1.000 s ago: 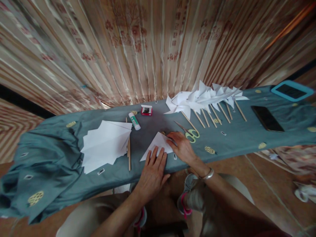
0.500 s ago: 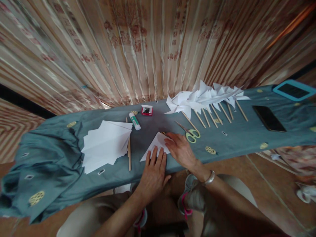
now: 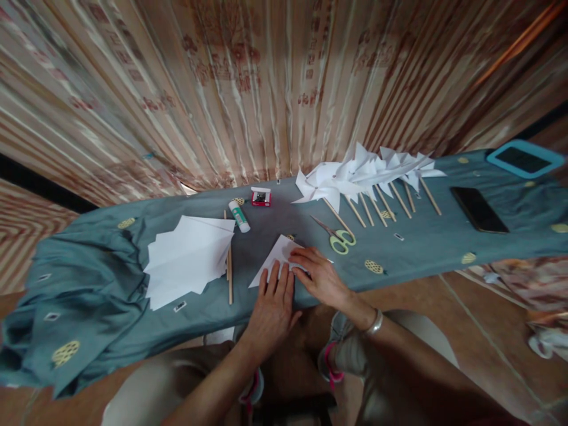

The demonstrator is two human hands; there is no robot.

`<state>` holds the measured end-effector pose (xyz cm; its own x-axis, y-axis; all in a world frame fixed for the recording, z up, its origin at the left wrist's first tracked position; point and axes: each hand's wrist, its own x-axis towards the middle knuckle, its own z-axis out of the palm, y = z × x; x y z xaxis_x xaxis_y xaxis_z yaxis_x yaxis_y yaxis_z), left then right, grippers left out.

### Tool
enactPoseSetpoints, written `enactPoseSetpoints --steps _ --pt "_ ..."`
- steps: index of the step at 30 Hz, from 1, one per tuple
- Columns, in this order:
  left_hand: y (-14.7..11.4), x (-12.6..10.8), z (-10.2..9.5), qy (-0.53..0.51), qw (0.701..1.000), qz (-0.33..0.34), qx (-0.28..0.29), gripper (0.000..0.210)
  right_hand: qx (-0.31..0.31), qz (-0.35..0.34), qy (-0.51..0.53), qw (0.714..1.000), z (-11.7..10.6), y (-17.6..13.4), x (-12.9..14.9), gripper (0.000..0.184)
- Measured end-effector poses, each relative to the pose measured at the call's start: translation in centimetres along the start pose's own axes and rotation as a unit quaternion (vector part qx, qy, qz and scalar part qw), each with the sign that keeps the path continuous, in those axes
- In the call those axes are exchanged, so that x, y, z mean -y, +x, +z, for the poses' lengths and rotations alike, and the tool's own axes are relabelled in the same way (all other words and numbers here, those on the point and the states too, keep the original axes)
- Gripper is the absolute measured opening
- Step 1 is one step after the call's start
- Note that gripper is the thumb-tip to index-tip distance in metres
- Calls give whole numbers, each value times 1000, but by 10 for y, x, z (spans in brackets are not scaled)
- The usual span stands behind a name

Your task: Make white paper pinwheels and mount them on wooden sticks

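A white sheet of paper (image 3: 276, 253), folded into a triangle, lies flat on the cloth-covered table in front of me. My left hand (image 3: 274, 302) rests on its near edge with the fingers stretched out and pressing down. From the right, my right hand (image 3: 320, 273) lies over the paper's other half, its fingers extended across the fold and hiding part of it. Green-handled scissors (image 3: 339, 238) lie just beyond my right hand. Left of the paper are a few wooden sticks (image 3: 230, 278) and a stack of white paper sheets (image 3: 189, 260).
A glue stick (image 3: 239, 216) and a small red box (image 3: 261, 197) stand toward the back. Several white paper pinwheels (image 3: 350, 176) on sticks overlap at the back right. Farther right lie a black phone (image 3: 479, 210) and a blue-framed device (image 3: 526, 158). A curtain (image 3: 266, 89) hangs behind.
My right hand has slid slightly left and lower across the folded paper. My left hand keeps its place on the paper. The whole view has shifted a little.
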<state>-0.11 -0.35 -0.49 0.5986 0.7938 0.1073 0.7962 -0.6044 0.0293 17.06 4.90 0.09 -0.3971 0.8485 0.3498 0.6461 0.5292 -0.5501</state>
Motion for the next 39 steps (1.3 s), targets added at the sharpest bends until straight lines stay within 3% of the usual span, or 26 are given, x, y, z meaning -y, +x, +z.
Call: enactPoseSetpoints --steps 9,19,25,34,39 --pt "0 1 -1 22 1000 0 10 65 32 4 -7 999 -4 1 0 31" --pt "2 -5 -9 -18 1000 -18 -4 72 -11 44 -77 996 -36 -24 -35 30" --pt "5 -9 -15 -41 998 -49 0 66 -12 43 -111 993 -38 -25 -36 37" --pt "-35 26 -13 -65 997 -46 11 66 -2 30 -143 989 -38 -25 -35 38" --pt "-45 29 -9 -64 996 -62 1 66 12 43 -149 988 -39 -22 -29 39"
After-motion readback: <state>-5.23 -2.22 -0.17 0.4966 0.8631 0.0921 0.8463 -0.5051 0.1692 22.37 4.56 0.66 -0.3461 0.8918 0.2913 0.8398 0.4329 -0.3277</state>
